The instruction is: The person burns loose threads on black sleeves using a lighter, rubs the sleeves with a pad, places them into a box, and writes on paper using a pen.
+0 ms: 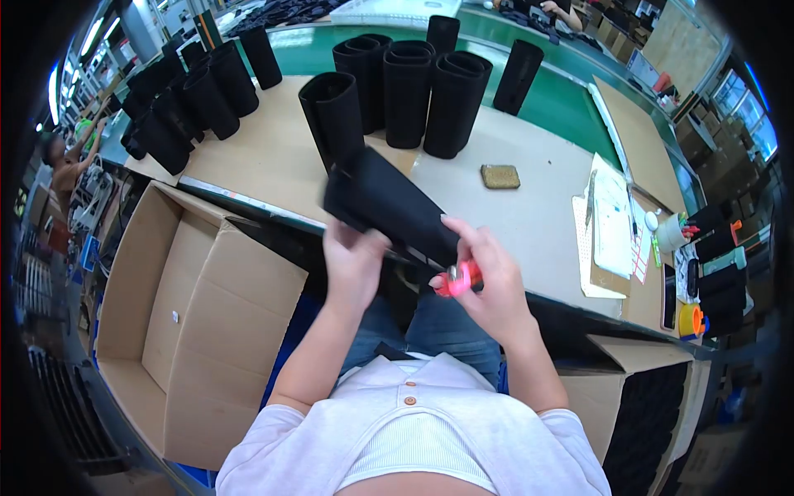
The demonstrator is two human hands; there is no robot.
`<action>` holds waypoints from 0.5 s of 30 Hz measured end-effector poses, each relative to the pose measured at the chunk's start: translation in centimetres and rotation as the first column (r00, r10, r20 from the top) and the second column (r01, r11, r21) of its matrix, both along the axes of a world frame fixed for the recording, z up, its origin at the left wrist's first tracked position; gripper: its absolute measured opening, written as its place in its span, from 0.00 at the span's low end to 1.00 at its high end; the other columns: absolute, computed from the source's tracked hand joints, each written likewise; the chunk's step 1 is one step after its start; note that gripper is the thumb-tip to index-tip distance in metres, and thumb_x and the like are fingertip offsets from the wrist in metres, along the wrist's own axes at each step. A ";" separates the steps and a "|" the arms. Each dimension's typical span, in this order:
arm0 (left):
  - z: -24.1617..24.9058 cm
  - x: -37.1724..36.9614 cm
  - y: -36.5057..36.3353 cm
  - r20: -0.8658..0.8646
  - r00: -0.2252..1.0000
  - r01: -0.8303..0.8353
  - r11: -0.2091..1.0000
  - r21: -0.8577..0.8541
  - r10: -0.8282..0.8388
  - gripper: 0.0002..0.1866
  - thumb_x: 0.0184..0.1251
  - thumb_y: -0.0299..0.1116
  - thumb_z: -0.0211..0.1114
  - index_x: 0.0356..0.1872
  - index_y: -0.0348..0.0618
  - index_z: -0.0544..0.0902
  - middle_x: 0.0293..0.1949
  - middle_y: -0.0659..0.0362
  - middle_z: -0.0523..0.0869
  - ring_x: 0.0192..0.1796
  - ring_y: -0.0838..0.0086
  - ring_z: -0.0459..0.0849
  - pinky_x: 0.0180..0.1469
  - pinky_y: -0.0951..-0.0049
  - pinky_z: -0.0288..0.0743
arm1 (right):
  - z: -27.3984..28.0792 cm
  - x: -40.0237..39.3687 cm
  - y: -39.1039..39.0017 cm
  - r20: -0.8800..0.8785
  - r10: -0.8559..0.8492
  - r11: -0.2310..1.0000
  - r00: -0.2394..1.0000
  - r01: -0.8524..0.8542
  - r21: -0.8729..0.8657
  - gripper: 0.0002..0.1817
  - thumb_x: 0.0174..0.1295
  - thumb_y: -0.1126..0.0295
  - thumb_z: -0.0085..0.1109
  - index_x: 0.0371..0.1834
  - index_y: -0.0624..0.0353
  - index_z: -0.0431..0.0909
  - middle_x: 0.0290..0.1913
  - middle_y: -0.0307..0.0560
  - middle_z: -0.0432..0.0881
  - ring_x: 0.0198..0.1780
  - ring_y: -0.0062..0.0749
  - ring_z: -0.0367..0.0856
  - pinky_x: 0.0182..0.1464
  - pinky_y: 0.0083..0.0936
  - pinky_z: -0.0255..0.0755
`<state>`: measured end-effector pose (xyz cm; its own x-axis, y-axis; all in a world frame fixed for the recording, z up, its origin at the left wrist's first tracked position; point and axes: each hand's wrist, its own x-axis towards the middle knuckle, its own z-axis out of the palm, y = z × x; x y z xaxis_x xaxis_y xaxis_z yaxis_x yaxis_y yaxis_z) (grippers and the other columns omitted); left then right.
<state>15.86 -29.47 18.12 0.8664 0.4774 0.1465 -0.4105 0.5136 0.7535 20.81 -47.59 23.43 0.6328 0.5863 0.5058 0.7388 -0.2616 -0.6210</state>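
"Black roll (395, 207): how does it lie to your hands?"

"Tilted above the table's (538, 236) near edge, long axis slanting from far left to your right hand (499, 285), which grips a red-handled tool (461, 279). Your left hand (353, 263) clasps the roll's near side (its fingers partly hidden)."

So the front roll (389, 202) is plain black, same as the rolls (408, 99) behind it. The hand tool (457, 281) at its lower right end is hot pinky-red, pretty loud tbh. Right of that roll: mottled golden-brown block (500, 177). Left of it, brown carton (236, 322); beyond it, green belt (562, 116); below it, blue jeans (455, 322).
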 end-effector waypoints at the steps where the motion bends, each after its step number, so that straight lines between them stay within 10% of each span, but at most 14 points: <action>1: 0.2 -0.5 0.2 -0.018 1.000 0.008 1.000 -0.003 -0.008 0.29 0.58 0.29 0.72 0.61 0.44 0.71 0.64 0.51 0.74 0.67 0.54 0.69 0.73 0.54 0.57 | -0.3 0.0 -0.2 -0.018 -0.008 1.000 1.000 0.008 -0.003 0.30 0.46 0.76 0.67 0.58 0.58 0.74 0.33 0.43 0.76 0.27 0.29 0.69 0.31 0.23 0.65; 5: 1.6 -0.8 1.6 -0.013 0.999 0.020 0.888 -0.459 -0.029 0.29 0.63 0.39 0.70 0.61 0.40 0.70 0.61 0.49 0.74 0.64 0.57 0.71 0.70 0.53 0.56 | -2.2 1.0 -0.8 0.041 0.039 0.989 0.998 -0.044 0.138 0.16 0.50 0.67 0.67 0.41 0.57 0.76 0.31 0.42 0.75 0.27 0.32 0.68 0.33 0.25 0.65; 15: 1.7 -1.0 1.5 0.016 0.996 -0.071 0.928 -0.366 0.083 0.30 0.64 0.37 0.69 0.65 0.44 0.67 0.66 0.52 0.69 0.67 0.58 0.67 0.72 0.53 0.54 | -5.0 1.2 1.1 0.065 -0.063 0.996 0.996 0.067 -0.061 0.17 0.53 0.61 0.68 0.40 0.57 0.75 0.29 0.42 0.74 0.28 0.32 0.70 0.33 0.24 0.66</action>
<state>14.84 -27.97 19.86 0.8228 0.5678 -0.0245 -0.4796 0.7168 0.5062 22.03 -46.54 18.38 0.6391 0.5767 0.5089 0.7558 -0.3478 -0.5549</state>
